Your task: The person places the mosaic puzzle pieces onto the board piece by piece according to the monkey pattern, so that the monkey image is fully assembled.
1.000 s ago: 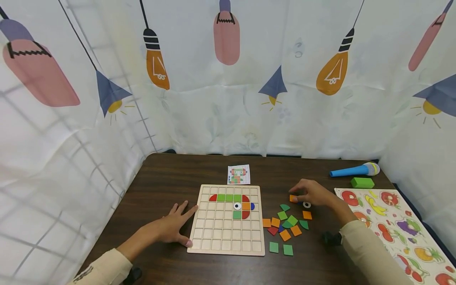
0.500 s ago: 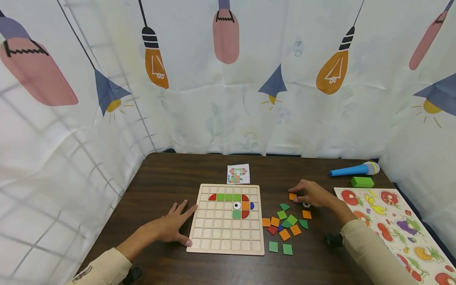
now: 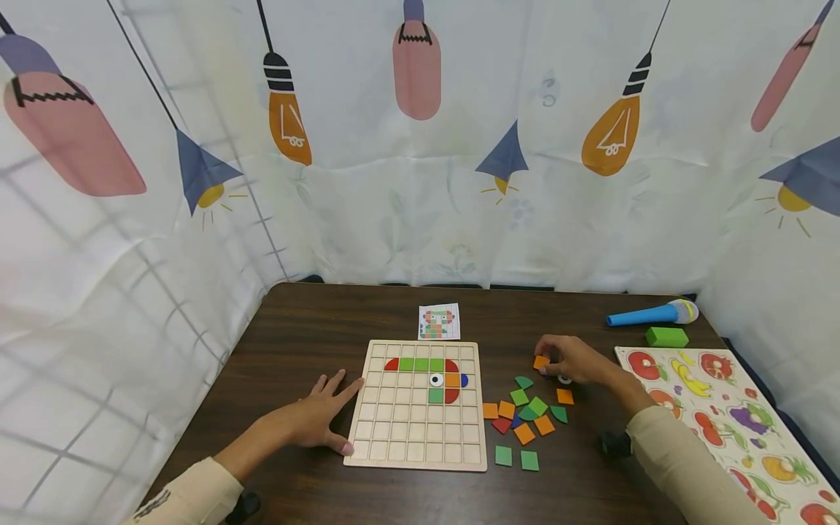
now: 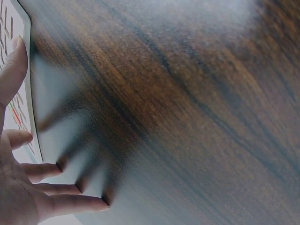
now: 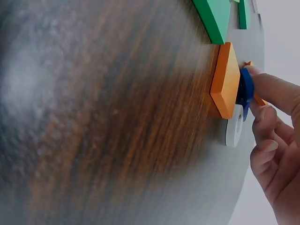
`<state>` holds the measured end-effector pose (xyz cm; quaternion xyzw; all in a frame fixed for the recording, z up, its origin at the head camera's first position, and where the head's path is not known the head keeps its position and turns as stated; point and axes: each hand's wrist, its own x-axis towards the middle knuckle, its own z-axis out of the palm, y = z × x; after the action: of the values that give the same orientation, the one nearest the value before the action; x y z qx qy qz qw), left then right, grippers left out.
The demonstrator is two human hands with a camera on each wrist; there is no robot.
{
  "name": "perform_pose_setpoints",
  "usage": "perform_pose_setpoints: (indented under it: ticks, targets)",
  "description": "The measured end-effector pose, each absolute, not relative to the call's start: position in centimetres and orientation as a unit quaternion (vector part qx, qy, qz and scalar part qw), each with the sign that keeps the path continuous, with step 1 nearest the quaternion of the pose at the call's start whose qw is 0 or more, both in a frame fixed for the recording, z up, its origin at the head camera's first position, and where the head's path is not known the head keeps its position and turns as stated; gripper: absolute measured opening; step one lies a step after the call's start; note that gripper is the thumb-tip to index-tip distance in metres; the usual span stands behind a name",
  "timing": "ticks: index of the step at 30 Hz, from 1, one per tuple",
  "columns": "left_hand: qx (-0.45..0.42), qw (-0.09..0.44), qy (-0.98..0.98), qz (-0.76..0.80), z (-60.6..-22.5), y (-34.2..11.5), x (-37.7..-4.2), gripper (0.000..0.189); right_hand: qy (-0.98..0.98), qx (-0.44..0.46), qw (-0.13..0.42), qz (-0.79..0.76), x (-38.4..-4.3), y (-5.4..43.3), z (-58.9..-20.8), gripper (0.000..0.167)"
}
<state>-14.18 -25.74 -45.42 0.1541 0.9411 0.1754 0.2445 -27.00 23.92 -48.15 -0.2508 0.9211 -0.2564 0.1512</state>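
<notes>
My left hand (image 3: 318, 415) rests with spread fingers at the left side of the wooden grid board (image 3: 407, 430). Its thumb (image 4: 16, 65) and index fingertip touch the board's edge; the other fingertips rest on the table. My right hand (image 3: 577, 359) pinches an orange square tile (image 3: 541, 362) beyond the loose pieces. A blue piece (image 5: 248, 89) sits right by those fingertips, and a white ring-like eye piece (image 5: 234, 126) lies beside it, partly covered by the hand in the head view. The board holds red, green, orange and blue tiles and one eye piece (image 3: 436, 380).
A pattern card (image 3: 440, 322) lies behind the board. Loose green, orange, red and blue tiles (image 3: 538, 405) are scattered right of it. Farther right are a fruit puzzle board (image 3: 735, 397), a green block (image 3: 667, 337) and a blue toy microphone (image 3: 646, 315). A printed curtain (image 3: 420, 211) surrounds the table.
The orange tile between my right fingertips has turned slightly and the fingers have shifted a little to the right. My left hand and the board have not moved.
</notes>
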Motion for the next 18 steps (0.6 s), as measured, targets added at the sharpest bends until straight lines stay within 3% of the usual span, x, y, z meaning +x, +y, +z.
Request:
perform_pose_setpoints:
  ticks: [13, 18]
  targets:
    - [0.149, 0.249, 0.941, 0.173, -45.4, -25.7, -14.2, 0.112, 0.905, -0.296, 0.117, -0.282, -26.3, 22.2, -47.1, 0.023]
    - [0.149, 0.253, 0.94, 0.173, -45.4, -25.8, -14.2, 0.112, 0.892, -0.298, 0.127, -0.315, -25.8, 20.0, -46.6, 0.032]
